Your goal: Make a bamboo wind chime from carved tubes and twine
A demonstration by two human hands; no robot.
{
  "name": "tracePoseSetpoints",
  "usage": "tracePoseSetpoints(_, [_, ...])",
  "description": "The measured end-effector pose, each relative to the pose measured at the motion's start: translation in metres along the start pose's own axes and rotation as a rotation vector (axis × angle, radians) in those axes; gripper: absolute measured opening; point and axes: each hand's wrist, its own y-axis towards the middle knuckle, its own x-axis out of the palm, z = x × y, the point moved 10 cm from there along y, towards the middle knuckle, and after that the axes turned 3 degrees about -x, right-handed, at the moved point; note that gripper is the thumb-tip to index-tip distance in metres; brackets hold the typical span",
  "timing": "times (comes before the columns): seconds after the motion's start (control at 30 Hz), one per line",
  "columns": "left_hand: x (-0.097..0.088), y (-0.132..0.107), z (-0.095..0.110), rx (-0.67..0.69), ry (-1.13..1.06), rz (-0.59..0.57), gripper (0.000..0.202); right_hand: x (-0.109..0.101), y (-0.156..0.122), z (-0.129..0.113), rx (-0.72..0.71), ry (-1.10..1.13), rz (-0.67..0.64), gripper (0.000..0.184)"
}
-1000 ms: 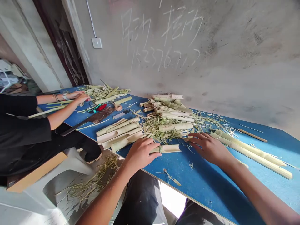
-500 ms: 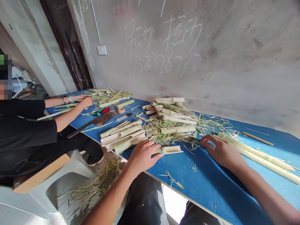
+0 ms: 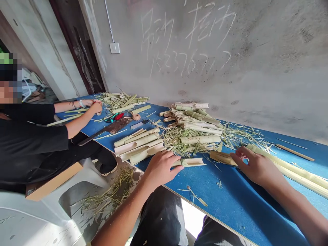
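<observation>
Behind bamboo piece (image 3: 192,162) and knife (image 3: 222,158), shavings (image 3: 183,146)

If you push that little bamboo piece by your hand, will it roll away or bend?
Probably it won't roll far: the bamboo piece looks split open like a trough, and the left hand pins one end on the blue table. It should feel stiff, since it lies straight. It looks hollow, so likely light.

The left hand (image 3: 161,167) lies flat over a short bamboo piece (image 3: 193,162) near the front edge of the blue table (image 3: 230,201). The right hand (image 3: 256,167) grips a flat brown blade (image 3: 222,157) just beside that piece.
</observation>
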Motion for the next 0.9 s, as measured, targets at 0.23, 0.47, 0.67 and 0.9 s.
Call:
tracePoseSetpoints(0.23, [0.000, -0.001, -0.001, -0.004, 0.001, 0.004, 0.031, -0.012, -0.005, -0.010, -0.077, -0.080, 0.080, 0.045])
tracePoseSetpoints(0.47, [-0.002, 0.000, 0.002, -0.007, 0.003, -0.006, 0.032, 0.001, -0.009, -0.011, -0.127, -0.099, -0.005, 0.054])
tracePoseSetpoints(0.67, [-0.002, 0.000, 0.001, -0.004, 0.009, 0.002, 0.030, 0.005, -0.005, -0.003, -0.057, -0.045, -0.018, 0.063])
tracePoseSetpoints(0.9, [-0.001, 0.000, 0.001, -0.019, 0.005, -0.002, 0.031, 0.011, -0.004, 0.006, -0.053, -0.053, -0.036, 0.064])
